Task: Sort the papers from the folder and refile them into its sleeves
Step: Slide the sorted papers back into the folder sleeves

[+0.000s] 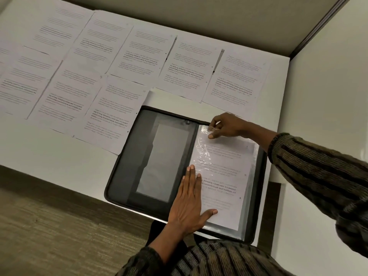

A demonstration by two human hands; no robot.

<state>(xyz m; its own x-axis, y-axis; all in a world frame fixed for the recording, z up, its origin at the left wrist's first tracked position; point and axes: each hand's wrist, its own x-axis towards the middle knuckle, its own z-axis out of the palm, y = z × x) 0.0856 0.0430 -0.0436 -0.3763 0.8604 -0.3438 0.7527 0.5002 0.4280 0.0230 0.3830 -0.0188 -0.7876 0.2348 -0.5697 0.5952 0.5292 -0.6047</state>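
Observation:
A black zip folder (143,156) lies open on the white desk near its front edge. On its right half lies a clear plastic sleeve (249,206) with a printed paper (223,186) inside it. My left hand (189,202) presses flat on the sleeve's lower left, fingers straight, thumb spread onto the page. My right hand (225,126) pinches the sleeve's crinkled top left corner. Several printed pages (115,114) lie spread in two rows across the desk behind the folder.
The white desk (59,156) ends at a front edge on the left, with carpet floor (59,226) below. A white partition wall (328,86) stands close on the right, and another wall runs along the back. Striped sleeves cover both forearms.

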